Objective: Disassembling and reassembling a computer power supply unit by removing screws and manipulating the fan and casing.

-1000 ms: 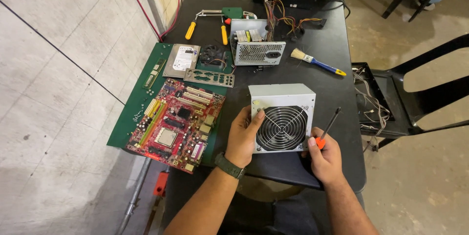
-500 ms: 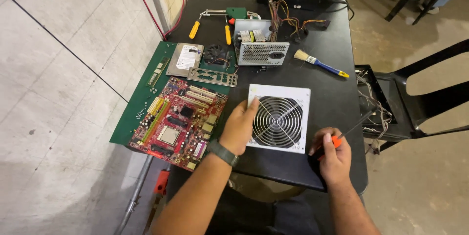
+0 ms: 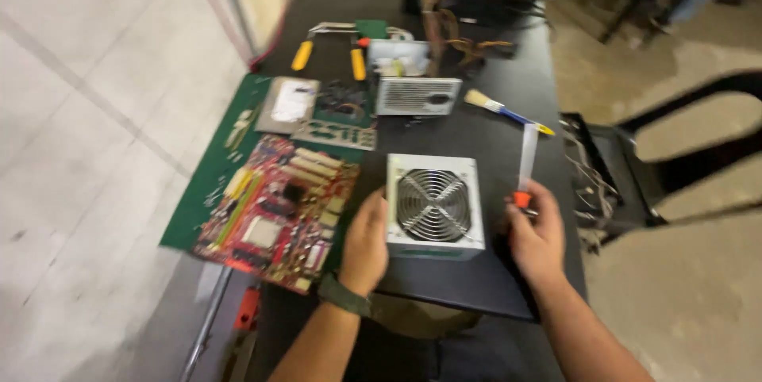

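From the head camera we look down on a dark table point(image 3: 484, 136), the picture somewhat smeared by motion. Near its front edge lies a silver power supply box point(image 3: 435, 206), fan grille facing up. Our left hand point(image 3: 365, 243) rests against the left side of that box, fingers curled together along its edge and touching the metal; a dark watch band point(image 3: 344, 295) circles the wrist. Our right hand point(image 3: 538, 235) sits just to the right of the box, apart from it, with the fingers closed around the orange handle of a screwdriver point(image 3: 525, 172), whose blurred shaft points up and away from us. To the left of the box, a red motherboard point(image 3: 278, 211) lies on a green mat point(image 3: 208, 191) that overhangs the table's left side. Farther back on the mat we see a grey drive point(image 3: 288, 104) and a metal port plate point(image 3: 335, 134). Beyond these stands a second power supply point(image 3: 417, 95) with a tangle of wires behind it, and pliers with yellow handles point(image 3: 325, 53) beside it. A paintbrush with a blue and yellow handle point(image 3: 508, 112) lies on the table behind the right hand. A dark chair point(image 3: 635, 168) stands to the right of the table.
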